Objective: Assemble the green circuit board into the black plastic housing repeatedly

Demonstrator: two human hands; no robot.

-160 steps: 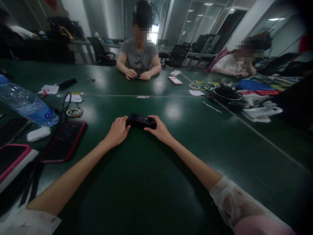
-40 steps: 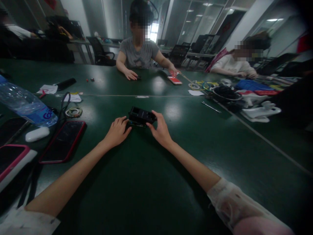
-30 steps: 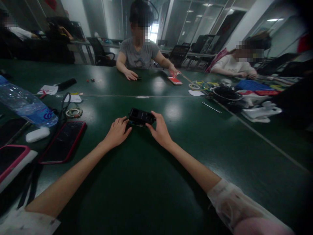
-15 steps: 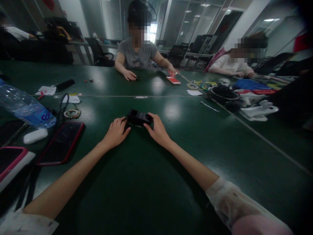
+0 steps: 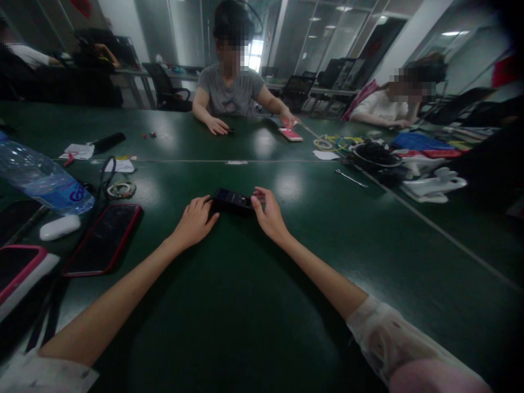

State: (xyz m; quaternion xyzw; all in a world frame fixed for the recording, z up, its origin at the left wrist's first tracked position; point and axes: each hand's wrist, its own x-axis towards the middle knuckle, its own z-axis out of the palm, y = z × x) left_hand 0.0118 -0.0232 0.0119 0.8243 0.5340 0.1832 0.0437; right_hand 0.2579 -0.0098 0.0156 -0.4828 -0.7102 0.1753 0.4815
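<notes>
A small black box-like device (image 5: 233, 201) lies on the green table in front of me, its exact kind too dark to make out. My left hand (image 5: 195, 221) rests on the table at the device's left end, thumb and index finger on either side of that end. By the right end is my right hand (image 5: 269, 215), its thumb close to or touching the edge and its fingers curved and apart. Part of the left end is hidden behind my fingers.
At left are a water bottle (image 5: 61, 188), a red-edged phone (image 5: 104, 240), a white case (image 5: 60, 227) and a bracelet (image 5: 121, 189). A wrench (image 5: 351, 178) and a white tool (image 5: 436, 185) lie at right. Across the table sits a person (image 5: 231, 87) with a phone (image 5: 290, 134).
My right hand has loosened and shifted slightly right off the device. The device's raised, open-looking top now appears flatter. My left hand has stayed in place.
</notes>
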